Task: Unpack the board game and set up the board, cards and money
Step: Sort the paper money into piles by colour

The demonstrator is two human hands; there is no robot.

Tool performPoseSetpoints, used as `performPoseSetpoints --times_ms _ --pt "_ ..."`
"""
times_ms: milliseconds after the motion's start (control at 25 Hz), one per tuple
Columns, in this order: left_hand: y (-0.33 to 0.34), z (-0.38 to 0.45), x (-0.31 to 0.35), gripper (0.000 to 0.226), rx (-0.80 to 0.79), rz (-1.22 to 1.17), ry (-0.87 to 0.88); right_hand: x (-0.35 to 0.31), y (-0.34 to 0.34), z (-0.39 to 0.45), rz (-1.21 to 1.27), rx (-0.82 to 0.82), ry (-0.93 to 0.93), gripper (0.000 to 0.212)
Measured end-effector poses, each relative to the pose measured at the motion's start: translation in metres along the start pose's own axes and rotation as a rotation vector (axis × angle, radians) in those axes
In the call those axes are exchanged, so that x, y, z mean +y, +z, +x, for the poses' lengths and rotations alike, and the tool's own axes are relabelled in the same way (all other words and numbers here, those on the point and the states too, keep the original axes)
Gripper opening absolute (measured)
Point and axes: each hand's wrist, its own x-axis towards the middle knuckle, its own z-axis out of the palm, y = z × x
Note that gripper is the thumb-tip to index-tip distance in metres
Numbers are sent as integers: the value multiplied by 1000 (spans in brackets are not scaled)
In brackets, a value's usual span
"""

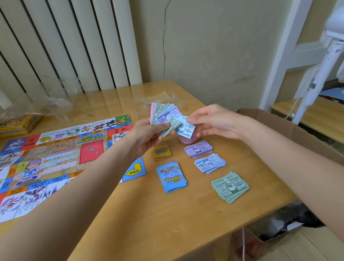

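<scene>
My left hand (147, 134) grips a fanned bundle of play money (166, 115), thumb across the front of the notes and fingers curled behind them. My right hand (212, 122) meets it from the other side, its fingertips pinching a blue 500 note (186, 129) at the edge of the fan. Both hands hover above the table (191, 215), touching only the notes.

Just below my hands, partly hidden by them, lies a pink stack of notes (187, 139). Nearer to me, under my right hand, three more sorted piles run in a slanting line: a purple pile (198, 149), then a blue 500 pile (209, 164), then a green 2000 pile (230, 187) closest to me. Under my left hand sits a small yellow deck of cards (162, 152), and nearer to me than that a blue deck of cards (171, 176), each apart from the money piles.

To the left of my left hand and beneath my left forearm, the game board (49, 160) is spread flat and open on the table. Beyond it, far to the left, the yellow game box (13, 124) rests beside crumpled clear plastic wrap (54, 105). Beyond my hands, another clear wrapper (157, 98) lies on the table. To the right of my right arm stands an open cardboard box (298, 131).
</scene>
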Motion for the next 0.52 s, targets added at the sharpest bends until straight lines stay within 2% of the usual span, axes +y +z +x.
performPoseSetpoints --times_ms 120,240,360,520 --pt "5 -1 -1 11 -10 7 -2 0 1 1 -18 71 -67 14" --pt "9 -5 -5 9 -61 146 -17 1 -3 -2 -119 118 -74 13" --pt "10 -12 -6 13 -96 287 -35 4 -13 -12 -215 40 7 13" --pt "7 -18 -7 11 -91 280 -44 16 -25 -30 -333 -89 124 11"
